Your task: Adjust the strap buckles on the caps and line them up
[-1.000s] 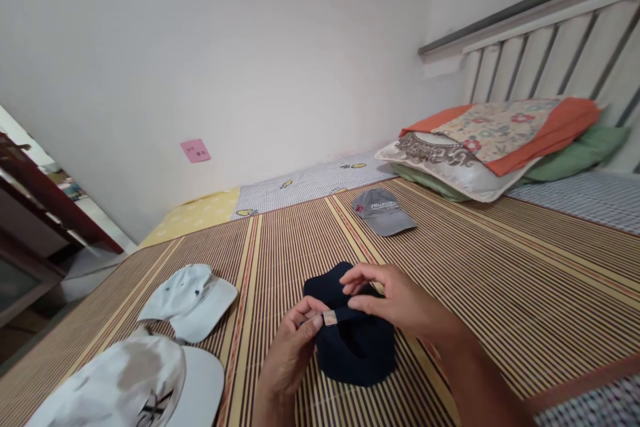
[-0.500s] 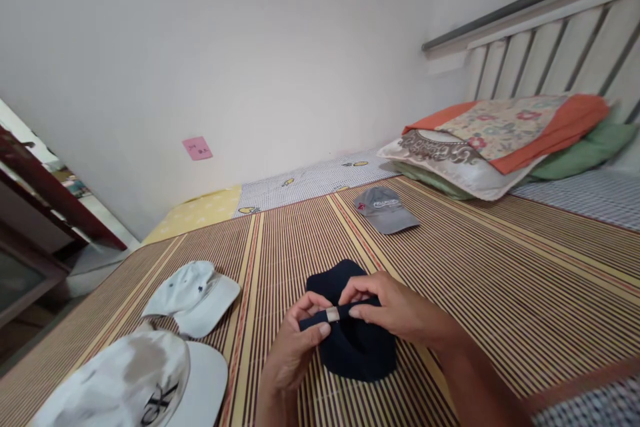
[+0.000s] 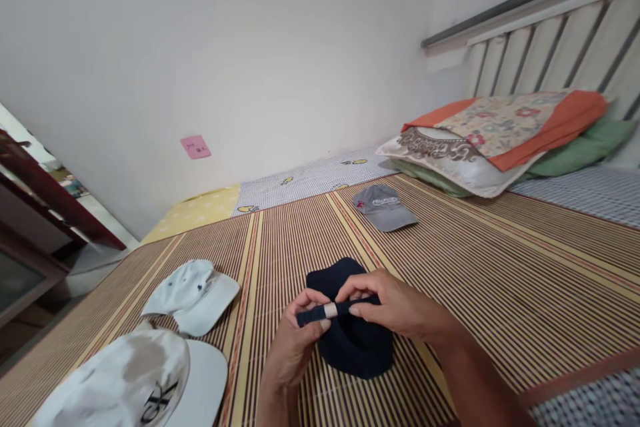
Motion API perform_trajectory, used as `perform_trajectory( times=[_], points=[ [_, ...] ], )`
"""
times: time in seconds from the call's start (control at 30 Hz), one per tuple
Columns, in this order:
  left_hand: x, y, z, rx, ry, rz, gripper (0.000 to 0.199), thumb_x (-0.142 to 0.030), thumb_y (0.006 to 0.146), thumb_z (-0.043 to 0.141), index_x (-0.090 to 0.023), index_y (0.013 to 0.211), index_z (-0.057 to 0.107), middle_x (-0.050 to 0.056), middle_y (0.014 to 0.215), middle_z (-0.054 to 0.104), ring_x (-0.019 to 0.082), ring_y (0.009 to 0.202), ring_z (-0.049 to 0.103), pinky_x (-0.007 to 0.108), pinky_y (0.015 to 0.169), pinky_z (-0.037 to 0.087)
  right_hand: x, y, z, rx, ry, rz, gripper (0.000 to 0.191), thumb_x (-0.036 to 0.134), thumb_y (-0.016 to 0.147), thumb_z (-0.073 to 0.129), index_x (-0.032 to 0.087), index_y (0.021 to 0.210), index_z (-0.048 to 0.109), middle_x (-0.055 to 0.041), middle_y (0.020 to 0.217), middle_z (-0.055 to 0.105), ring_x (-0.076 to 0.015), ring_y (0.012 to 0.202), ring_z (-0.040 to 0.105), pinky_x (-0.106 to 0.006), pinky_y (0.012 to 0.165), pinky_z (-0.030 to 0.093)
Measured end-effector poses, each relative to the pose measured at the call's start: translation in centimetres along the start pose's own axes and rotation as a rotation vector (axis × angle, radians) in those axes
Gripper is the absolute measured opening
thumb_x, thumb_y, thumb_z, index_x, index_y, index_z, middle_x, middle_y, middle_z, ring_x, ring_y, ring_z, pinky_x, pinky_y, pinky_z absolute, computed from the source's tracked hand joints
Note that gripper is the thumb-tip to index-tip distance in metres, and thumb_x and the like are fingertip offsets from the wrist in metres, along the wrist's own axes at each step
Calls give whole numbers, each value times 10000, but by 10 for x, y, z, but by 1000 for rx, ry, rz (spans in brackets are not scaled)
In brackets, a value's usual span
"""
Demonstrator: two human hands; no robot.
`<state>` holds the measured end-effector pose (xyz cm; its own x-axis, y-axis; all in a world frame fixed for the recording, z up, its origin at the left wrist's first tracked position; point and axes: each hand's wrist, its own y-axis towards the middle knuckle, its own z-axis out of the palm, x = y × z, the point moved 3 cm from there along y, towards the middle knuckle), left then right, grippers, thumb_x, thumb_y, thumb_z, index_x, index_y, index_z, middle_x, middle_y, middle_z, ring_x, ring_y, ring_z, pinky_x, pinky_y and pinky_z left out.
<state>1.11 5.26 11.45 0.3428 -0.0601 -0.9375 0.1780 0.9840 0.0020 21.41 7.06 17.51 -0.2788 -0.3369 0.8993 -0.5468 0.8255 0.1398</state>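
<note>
Single head-worn view, forward and down from near above the striped mat [image 3: 480, 260], wall [image 3: 300, 60] beyond

The dark letters "CK" can be read on the front of the white-and-brown cap [image 3: 125, 373]. On the grey cap [image 3: 384, 207] there is white lettering, but it is too small to read surely; the handwriting on the pink note [image 3: 195, 147] also.

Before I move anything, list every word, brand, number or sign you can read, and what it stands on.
"CK": on the white, brown-patched cap.
White lettering on the grey cap: too blurred to read.
Writing on the pink note: too small to read.
Dark emblem on the pale cap: too small to make out.
</note>
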Motion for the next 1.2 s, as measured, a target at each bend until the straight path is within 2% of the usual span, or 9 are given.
perform_trajectory(
  times=[0.2, 0.33, 0.4, 0.47, 0.6, 0.9, 1.07, 1.2],
  points=[
    [-6, -4, 3, 54, 33, -56, 430, -373, 614, 972, -196, 928, 738, -3, 826, 649, 107, 746, 536, 209, 687, 376, -3, 0, -2, -16, -17, -2, 270, 149, 825, 625, 256, 1007, 794, 8, 873, 739, -172, 815, 653, -302, 732, 450],
    [-9, -5, 8, 147, 63, -74, 578, -547, 592, 951, -159, 966, 741, 14, 834, 634, 121, 751, 521, 222, 677, 374, -5, -2, -3, -29, -44, 2, 258, 157, 832, 640, 270, 1005, 794, 10, 911, 759, -179, 855, 672, -312, 770, 462],
    [-9, -4, 9, 126, 83, -82, 565, -599, 624, 919, -152, 909, 723, 3, 790, 610, 110, 717, 486, 221, 654, 350, -5, -2, -3, -26, -42, 3, 260, 154, 832, 637, 267, 1008, 791, 7, 914, 758, -181, 859, 675, -313, 768, 470],
    [-8, -2, 8, 67, 102, -94, 496, -558, 657, 917, -157, 850, 697, -11, 763, 594, 101, 704, 467, 219, 657, 338, -5, -2, -3, -24, -38, -5, 260, 152, 831, 637, 262, 1012, 788, 4, 920, 756, -182, 865, 677, -314, 773, 476],
    [-6, -1, 8, 3, 108, -114, 452, -471, 634, 952, -161, 805, 673, -26, 743, 592, 92, 687, 461, 214, 652, 323, -6, -1, -4, -30, -15, -10, 265, 151, 827, 644, 253, 1029, 780, 0, 934, 749, -182, 883, 674, -316, 796, 485],
    [-9, -2, 10, 34, 51, -123, 453, -519, 666, 924, -154, 769, 676, -25, 699, 573, 93, 658, 455, 212, 636, 346, -8, -1, -5, -41, 50, -8, 259, 137, 815, 650, 224, 1028, 769, 2, 871, 709, -161, 818, 643, -292, 748, 471],
    [-8, -3, 9, 17, 40, -132, 436, -491, 664, 931, -147, 752, 677, -33, 664, 551, 84, 623, 445, 203, 602, 331, -20, 1, -10, -34, 162, 45, 230, 261, 927, 559, 203, 1043, 749, 7, 803, 643, -139, 667, 606, -294, 654, 474],
    [-8, -2, 8, 6, 18, -125, 405, -464, 664, 937, -151, 756, 697, -31, 651, 574, 80, 608, 457, 199, 592, 332, -31, 3, -15, -64, 217, 54, 234, 320, 911, 585, 202, 1023, 755, 10, 774, 602, -142, 684, 549, -282, 627, 411]
  ],
)
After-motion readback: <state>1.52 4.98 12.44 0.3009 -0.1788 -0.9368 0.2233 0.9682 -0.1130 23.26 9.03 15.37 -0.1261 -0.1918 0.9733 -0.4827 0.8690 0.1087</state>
